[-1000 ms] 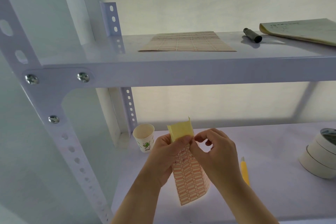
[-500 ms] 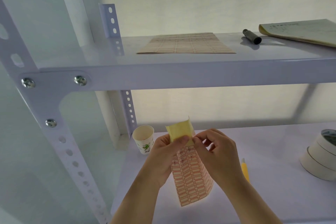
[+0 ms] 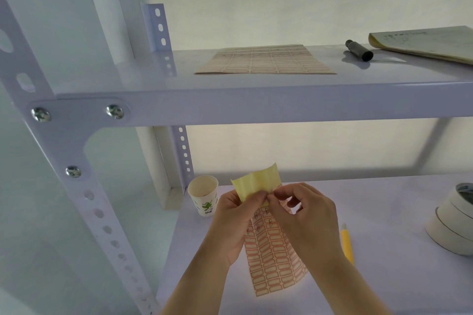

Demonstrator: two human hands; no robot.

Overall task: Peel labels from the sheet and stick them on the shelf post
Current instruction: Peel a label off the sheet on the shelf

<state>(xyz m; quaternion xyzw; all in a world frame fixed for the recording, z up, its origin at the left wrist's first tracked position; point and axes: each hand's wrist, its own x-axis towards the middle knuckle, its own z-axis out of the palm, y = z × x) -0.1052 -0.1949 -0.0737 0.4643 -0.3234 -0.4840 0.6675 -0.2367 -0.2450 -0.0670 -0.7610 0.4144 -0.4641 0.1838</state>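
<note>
A narrow label sheet point(image 3: 273, 258) with rows of red-bordered labels hangs over the lower shelf, its yellow top part bent back. My left hand point(image 3: 235, 222) grips the sheet at the fold with thumb on top. My right hand point(image 3: 307, 222) pinches at the sheet's top edge beside that thumb; whether a label is lifted I cannot tell. The white perforated shelf post point(image 3: 102, 217) slants down the left foreground, apart from both hands. A second post point(image 3: 183, 156) stands at the back left corner.
A paper cup point(image 3: 203, 197) stands left of my hands. A yellow pen point(image 3: 347, 245) lies to the right, and tape rolls point(image 3: 453, 222) are stacked at the far right. The upper shelf point(image 3: 230, 105) holds another label sheet point(image 3: 265, 60), a black marker point(image 3: 358, 50) and a notebook point(image 3: 425, 42).
My right fingertips have closed in on the sheet's top edge next to my left thumb. The sheet and my left hand have hardly moved.
</note>
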